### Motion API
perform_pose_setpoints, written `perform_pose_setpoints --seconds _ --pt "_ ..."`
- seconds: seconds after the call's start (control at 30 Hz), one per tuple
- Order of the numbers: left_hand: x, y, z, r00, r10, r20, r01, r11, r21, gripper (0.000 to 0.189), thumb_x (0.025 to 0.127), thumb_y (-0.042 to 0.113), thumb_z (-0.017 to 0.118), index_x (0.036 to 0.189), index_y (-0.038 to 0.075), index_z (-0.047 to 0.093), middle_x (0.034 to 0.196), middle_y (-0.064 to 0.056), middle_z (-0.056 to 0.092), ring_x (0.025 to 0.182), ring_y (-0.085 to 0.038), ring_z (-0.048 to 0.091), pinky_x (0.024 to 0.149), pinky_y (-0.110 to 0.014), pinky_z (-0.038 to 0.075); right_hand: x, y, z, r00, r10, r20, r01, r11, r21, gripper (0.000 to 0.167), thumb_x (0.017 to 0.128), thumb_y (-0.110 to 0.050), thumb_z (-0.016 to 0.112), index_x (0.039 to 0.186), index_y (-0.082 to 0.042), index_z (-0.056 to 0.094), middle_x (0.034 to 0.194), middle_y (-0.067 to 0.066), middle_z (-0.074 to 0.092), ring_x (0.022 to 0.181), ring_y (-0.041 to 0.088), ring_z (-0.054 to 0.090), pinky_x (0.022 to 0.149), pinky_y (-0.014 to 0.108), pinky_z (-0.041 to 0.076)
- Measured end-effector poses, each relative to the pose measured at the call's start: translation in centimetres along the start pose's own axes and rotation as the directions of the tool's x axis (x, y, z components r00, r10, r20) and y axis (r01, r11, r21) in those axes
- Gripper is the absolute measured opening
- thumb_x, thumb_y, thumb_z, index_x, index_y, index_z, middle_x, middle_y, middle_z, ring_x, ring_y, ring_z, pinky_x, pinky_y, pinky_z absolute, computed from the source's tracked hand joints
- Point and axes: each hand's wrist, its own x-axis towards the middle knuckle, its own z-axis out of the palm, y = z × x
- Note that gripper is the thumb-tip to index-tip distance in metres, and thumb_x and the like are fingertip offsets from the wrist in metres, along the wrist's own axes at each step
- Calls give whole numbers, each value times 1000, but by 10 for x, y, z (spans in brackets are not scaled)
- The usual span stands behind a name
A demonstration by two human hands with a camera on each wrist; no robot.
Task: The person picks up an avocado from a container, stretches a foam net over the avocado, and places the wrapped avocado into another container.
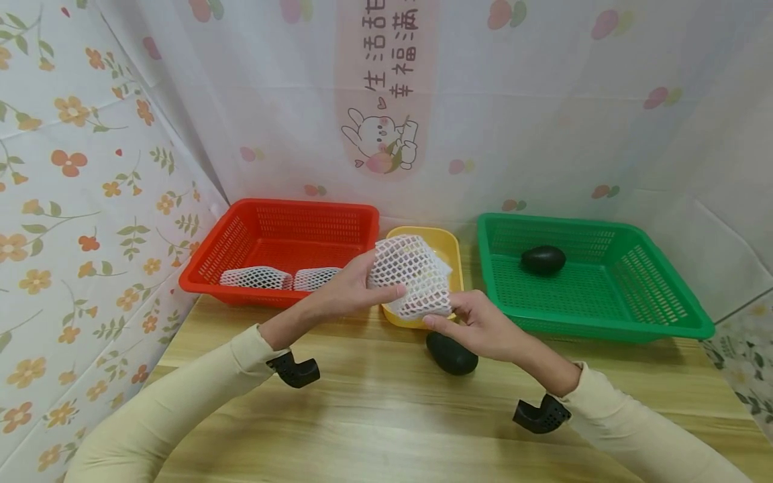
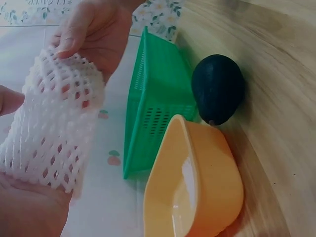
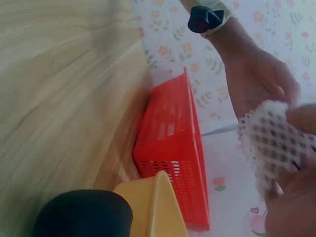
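Note:
A white foam fruit net is held up in front of me between both hands. My left hand grips its left side, thumb across the near face and fingers behind. At the lower right end, my right hand pinches the net's edge between thumb and fingers. The net looks flattened, and I see no fruit inside it. Just below the right hand, a dark avocado lies on the table. In the left wrist view the same avocado rests beside the yellow bin.
Behind the net stands a yellow bin with white material inside, partly hidden. The red basket at left contains two netted items. At right, a green basket holds another dark avocado. A printed curtain hangs behind.

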Motion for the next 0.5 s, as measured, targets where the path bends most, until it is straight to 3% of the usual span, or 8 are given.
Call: perform_pose_setpoints --seconds 0.13,0.23,0.37,0.5 --pt "-3 -3 -1 1000 18 -13 -18 999 -27 63 93 13 72 146 3 41 133 -9 57 114 -25 58 100 -36 49 1 1 -2 983 25 -182 -22 1000 16 28 96 5 66 124 6 65 109 14 70 80 21 62 63 25 54" --pt "-5 -4 -1 999 49 6 -48 997 -59 62 93 8 71 146 2 42 135 -12 57 115 -28 59 98 -38 50 3 3 -7 959 45 -280 -27 997 71 37 94 9 66 130 5 59 114 18 69 86 22 68 68 26 58" --pt "-6 -4 -1 997 67 30 -65 996 -66 58 93 6 70 145 0 44 136 -12 58 116 -28 61 97 -38 51 6 4 -10 961 30 -275 15 987 159 50 92 14 64 139 5 51 126 25 63 106 31 68 85 38 57" --pt "-8 -4 -1 996 69 55 -66 996 -57 53 94 8 69 142 -1 49 132 -11 61 108 -28 61 94 -38 53 7 4 -9 974 47 -224 -3 981 194 58 93 11 67 146 -1 45 131 23 59 108 33 66 86 42 56"
